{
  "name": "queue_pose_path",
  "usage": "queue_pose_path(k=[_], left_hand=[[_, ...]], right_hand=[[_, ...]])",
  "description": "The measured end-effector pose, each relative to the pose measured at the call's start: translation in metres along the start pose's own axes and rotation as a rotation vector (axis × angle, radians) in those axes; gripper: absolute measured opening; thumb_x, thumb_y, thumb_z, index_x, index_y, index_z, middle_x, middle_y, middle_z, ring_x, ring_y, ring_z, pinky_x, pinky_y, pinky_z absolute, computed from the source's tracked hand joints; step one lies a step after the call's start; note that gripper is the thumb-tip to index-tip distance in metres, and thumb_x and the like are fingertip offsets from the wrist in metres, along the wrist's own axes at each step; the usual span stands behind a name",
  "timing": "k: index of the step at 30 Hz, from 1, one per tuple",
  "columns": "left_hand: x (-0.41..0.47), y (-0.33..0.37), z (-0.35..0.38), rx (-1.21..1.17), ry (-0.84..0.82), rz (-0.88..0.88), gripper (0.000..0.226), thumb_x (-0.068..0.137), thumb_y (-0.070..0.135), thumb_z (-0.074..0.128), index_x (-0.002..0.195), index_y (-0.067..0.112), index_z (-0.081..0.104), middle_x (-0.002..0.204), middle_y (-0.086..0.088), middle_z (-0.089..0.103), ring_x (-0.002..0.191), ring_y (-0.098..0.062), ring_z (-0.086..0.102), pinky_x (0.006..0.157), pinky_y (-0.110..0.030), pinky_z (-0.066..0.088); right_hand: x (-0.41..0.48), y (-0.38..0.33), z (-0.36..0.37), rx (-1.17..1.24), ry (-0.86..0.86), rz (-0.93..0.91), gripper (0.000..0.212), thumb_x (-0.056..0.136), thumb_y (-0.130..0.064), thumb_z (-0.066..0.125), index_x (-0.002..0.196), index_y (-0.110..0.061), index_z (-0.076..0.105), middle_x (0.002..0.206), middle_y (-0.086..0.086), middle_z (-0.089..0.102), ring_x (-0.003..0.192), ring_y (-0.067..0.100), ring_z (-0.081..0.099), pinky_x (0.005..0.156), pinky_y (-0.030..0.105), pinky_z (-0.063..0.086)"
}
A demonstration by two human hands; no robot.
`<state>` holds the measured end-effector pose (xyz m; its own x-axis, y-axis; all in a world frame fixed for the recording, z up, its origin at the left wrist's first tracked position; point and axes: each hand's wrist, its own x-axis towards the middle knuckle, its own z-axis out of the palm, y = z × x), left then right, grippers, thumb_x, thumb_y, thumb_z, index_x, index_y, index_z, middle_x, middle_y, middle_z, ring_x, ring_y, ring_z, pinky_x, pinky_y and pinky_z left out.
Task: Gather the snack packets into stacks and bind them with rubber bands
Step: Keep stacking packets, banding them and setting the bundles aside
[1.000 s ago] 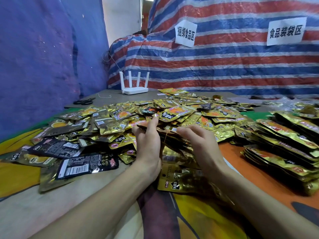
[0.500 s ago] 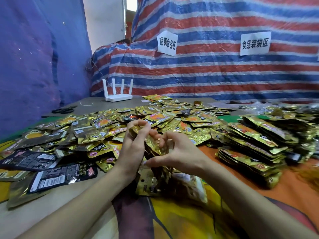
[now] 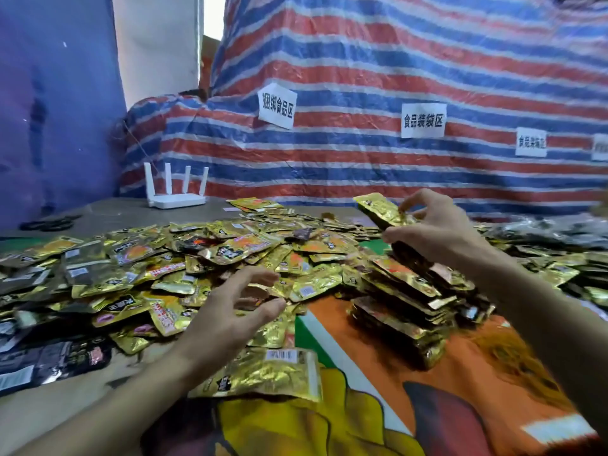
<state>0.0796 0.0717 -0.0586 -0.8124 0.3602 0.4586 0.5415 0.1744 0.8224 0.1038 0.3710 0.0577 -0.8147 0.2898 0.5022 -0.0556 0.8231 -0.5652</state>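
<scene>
head view: right grip (image 3: 437,225) pinches one bundle (image 3: 378,207), left grip (image 3: 237,311) hovers.

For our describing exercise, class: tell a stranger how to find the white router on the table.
Start at the striped red, white and blue tarpaulin behind the table. At its foot, near the table's far left corner, stands the router, beyond the heap of gold snack packets. It alone is plain white, with four upright antennas.

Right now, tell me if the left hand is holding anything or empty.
Empty. The left hand hovers over the loose packets, fingers spread and loosely curved, nothing between them; the right hand grips a stack.
</scene>
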Motion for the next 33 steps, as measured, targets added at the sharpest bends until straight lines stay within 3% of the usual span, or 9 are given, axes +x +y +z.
queue_pose_path(k=[3, 5, 8, 12, 18, 22, 25, 30, 33], left_hand=[[0.005, 0.013, 0.013, 0.106, -0.093, 0.051, 0.023, 0.086, 0.047, 0.070, 0.107, 0.039, 0.066, 0.109, 0.034, 0.062, 0.106, 0.012, 0.057, 0.090, -0.023, 0.045], [0.011, 0.024, 0.025, 0.110, -0.133, 0.083, 0.012, 0.093, 0.035, 0.069, 0.105, 0.037, 0.068, 0.106, 0.030, 0.064, 0.106, 0.008, 0.059, 0.092, -0.026, 0.047], [0.025, 0.046, 0.045, 0.084, -0.150, 0.162, 0.007, 0.097, 0.034, 0.065, 0.103, 0.034, 0.068, 0.102, 0.027, 0.065, 0.100, 0.007, 0.060, 0.090, -0.025, 0.047], [0.040, 0.070, 0.070, 0.015, -0.141, 0.223, 0.011, 0.095, 0.036, 0.064, 0.102, 0.029, 0.069, 0.098, 0.021, 0.067, 0.095, 0.001, 0.062, 0.084, -0.024, 0.052], [0.042, 0.067, 0.087, 0.042, -0.170, 0.263, 0.022, 0.085, 0.042, 0.058, 0.098, 0.029, 0.070, 0.097, 0.017, 0.068, 0.094, -0.001, 0.063, 0.084, -0.023, 0.048], [0.039, 0.059, 0.086, 0.051, -0.161, 0.241, 0.019, 0.085, 0.040, 0.058, 0.095, 0.030, 0.070, 0.095, 0.016, 0.068, 0.093, -0.003, 0.062, 0.086, -0.028, 0.047], [0.039, 0.058, 0.082, 0.027, -0.146, 0.226, 0.020, 0.085, 0.039, 0.058, 0.095, 0.028, 0.071, 0.094, 0.017, 0.069, 0.092, -0.003, 0.062, 0.085, -0.027, 0.048], [0.038, 0.054, 0.071, 0.065, -0.127, 0.227, 0.009, 0.097, 0.022, 0.064, 0.095, 0.028, 0.071, 0.096, 0.020, 0.067, 0.092, 0.000, 0.060, 0.081, -0.020, 0.047], [0.036, 0.052, 0.060, 0.089, -0.125, 0.216, 0.010, 0.096, 0.023, 0.063, 0.094, 0.029, 0.070, 0.097, 0.023, 0.065, 0.092, 0.001, 0.060, 0.075, -0.016, 0.048]], right_hand=[[0.023, 0.029, -0.025, -0.157, 0.091, 0.114, 0.053, 0.069, -0.038, 0.086, 0.106, -0.019, 0.053, 0.090, 0.001, 0.061, 0.073, 0.015, 0.062, 0.053, 0.029, 0.047], [0.031, 0.048, -0.034, -0.227, 0.107, 0.202, 0.054, 0.069, -0.040, 0.086, 0.102, -0.018, 0.049, 0.091, 0.005, 0.059, 0.076, 0.018, 0.058, 0.058, 0.032, 0.044], [0.033, 0.069, -0.037, -0.305, 0.086, 0.237, 0.048, 0.072, -0.039, 0.083, 0.097, -0.018, 0.047, 0.090, 0.006, 0.059, 0.076, 0.020, 0.056, 0.061, 0.035, 0.044], [0.034, 0.074, -0.030, -0.349, 0.022, 0.213, 0.037, 0.078, -0.038, 0.078, 0.097, -0.021, 0.050, 0.088, 0.003, 0.059, 0.078, 0.019, 0.056, 0.067, 0.035, 0.047], [0.032, 0.084, -0.008, -0.377, -0.029, 0.120, 0.036, 0.087, -0.032, 0.075, 0.113, -0.011, 0.061, 0.108, 0.012, 0.062, 0.097, 0.026, 0.059, 0.083, 0.039, 0.054], [0.030, 0.092, 0.003, -0.439, 0.032, 0.113, 0.040, 0.091, -0.049, 0.066, 0.113, -0.015, 0.067, 0.116, 0.013, 0.062, 0.110, 0.030, 0.055, 0.094, 0.042, 0.050], [0.029, 0.094, 0.005, -0.558, 0.094, 0.161, 0.033, 0.090, -0.049, 0.063, 0.107, -0.023, 0.072, 0.121, 0.013, 0.057, 0.121, 0.035, 0.044, 0.101, 0.046, 0.040], [0.035, 0.089, -0.002, -0.626, 0.079, 0.186, 0.021, 0.087, -0.042, 0.065, 0.092, -0.026, 0.078, 0.097, 0.006, 0.060, 0.110, 0.030, 0.049, 0.091, 0.046, 0.036], [0.035, 0.082, -0.003, -0.638, 0.024, 0.218, 0.020, 0.088, -0.044, 0.066, 0.090, -0.027, 0.076, 0.095, 0.003, 0.063, 0.109, 0.030, 0.052, 0.100, 0.049, 0.036]])
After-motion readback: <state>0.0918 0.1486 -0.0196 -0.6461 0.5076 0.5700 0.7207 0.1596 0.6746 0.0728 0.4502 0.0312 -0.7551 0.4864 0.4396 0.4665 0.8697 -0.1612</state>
